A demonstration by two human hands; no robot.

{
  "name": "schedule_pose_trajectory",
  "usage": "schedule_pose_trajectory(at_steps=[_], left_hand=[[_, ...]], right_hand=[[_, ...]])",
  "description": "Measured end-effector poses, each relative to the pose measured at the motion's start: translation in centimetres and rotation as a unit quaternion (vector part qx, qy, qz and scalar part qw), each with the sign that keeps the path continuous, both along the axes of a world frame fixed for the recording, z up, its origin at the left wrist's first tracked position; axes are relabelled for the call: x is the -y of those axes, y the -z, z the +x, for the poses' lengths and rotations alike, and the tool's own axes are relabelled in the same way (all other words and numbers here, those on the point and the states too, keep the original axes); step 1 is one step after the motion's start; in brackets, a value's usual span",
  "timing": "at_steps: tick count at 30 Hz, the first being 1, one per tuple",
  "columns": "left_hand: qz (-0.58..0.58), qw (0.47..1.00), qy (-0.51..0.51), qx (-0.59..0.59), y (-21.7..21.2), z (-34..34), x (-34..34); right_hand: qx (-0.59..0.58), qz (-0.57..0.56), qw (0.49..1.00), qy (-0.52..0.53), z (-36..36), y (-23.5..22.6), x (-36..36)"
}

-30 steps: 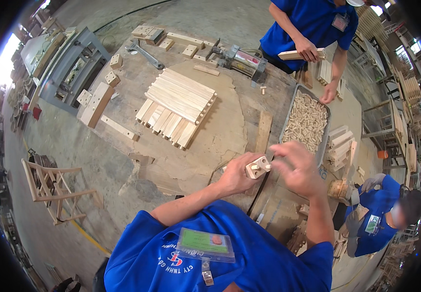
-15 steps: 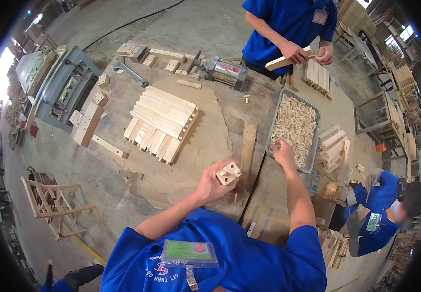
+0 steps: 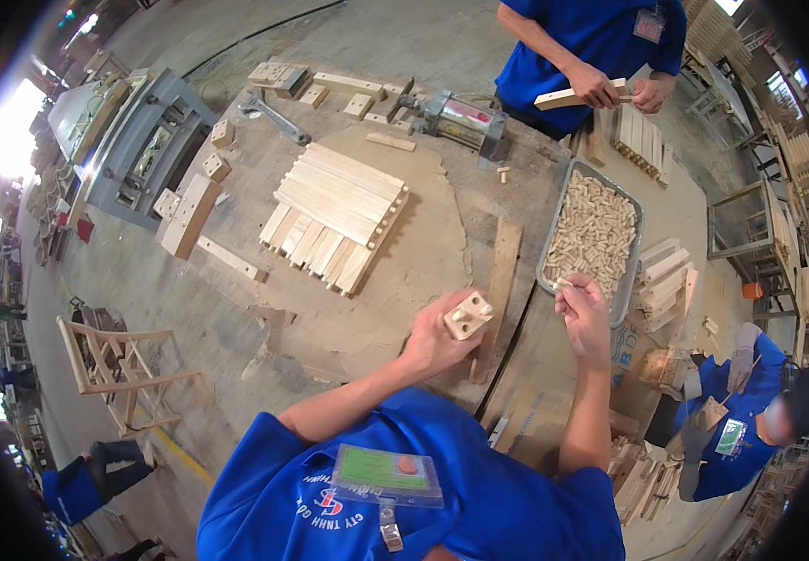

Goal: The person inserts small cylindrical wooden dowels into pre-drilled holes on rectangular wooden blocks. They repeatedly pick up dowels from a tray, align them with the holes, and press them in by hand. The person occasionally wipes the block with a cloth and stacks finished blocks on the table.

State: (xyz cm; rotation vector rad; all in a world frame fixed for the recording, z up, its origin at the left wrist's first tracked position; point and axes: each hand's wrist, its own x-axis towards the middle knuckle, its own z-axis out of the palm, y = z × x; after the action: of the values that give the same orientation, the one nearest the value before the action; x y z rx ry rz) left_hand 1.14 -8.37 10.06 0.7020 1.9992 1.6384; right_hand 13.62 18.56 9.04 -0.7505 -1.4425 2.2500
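Observation:
My left hand (image 3: 430, 341) is wrapped around a pair of wooden sticks (image 3: 466, 320) whose drilled end faces up. Two dowels stand out of that end; two other holes look dark. My right hand (image 3: 587, 316) pinches a small wooden dowel (image 3: 563, 283) between thumb and fingertips, just over the near left corner of a grey tray (image 3: 639, 234). A heap of dowels (image 3: 593, 224) fills the tray. Left of my hands, a crosswise stack of wooden sticks (image 3: 339, 201) lies on the worktable, with dowels showing at several ends.
A clamp cylinder (image 3: 465, 120) and a wrench (image 3: 278, 122) lie at the table's far side. A wooden strip (image 3: 500, 280) runs beside the table gap. More sticks (image 3: 663, 280) are piled right of the tray. Co-workers handle wood at the far side (image 3: 591, 89) and right (image 3: 736, 411).
My right hand has lifted back from the tray's dowels, and a dowel now shows at its fingertips. My left hand keeps its hold on the sticks. The whole view has shifted slightly.

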Motion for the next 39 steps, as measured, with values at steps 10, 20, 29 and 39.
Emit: schedule_pose_trajectory(at_steps=[10, 20, 29, 39], left_hand=[[0.072, 0.996, -0.004, -0.053, 0.1, 1.3, -0.7], [0.08, 0.992, -0.008, -0.096, 0.2, 1.9, -0.5], [0.094, 0.988, -0.019, -0.119, 0.6, 1.9, -0.6], [0.065, 0.992, -0.01, -0.104, 0.5, 2.1, -0.4]], right_hand=[[0.014, 0.527, 0.838, -0.137, -0.3, -12.0, 12.7], [0.088, 0.674, 0.696, -0.232, -1.5, -14.9, 14.3], [0.096, 0.657, 0.711, -0.23, -1.8, -15.0, 14.9], [0.127, 0.66, 0.705, -0.227, -2.1, -14.9, 15.4]])
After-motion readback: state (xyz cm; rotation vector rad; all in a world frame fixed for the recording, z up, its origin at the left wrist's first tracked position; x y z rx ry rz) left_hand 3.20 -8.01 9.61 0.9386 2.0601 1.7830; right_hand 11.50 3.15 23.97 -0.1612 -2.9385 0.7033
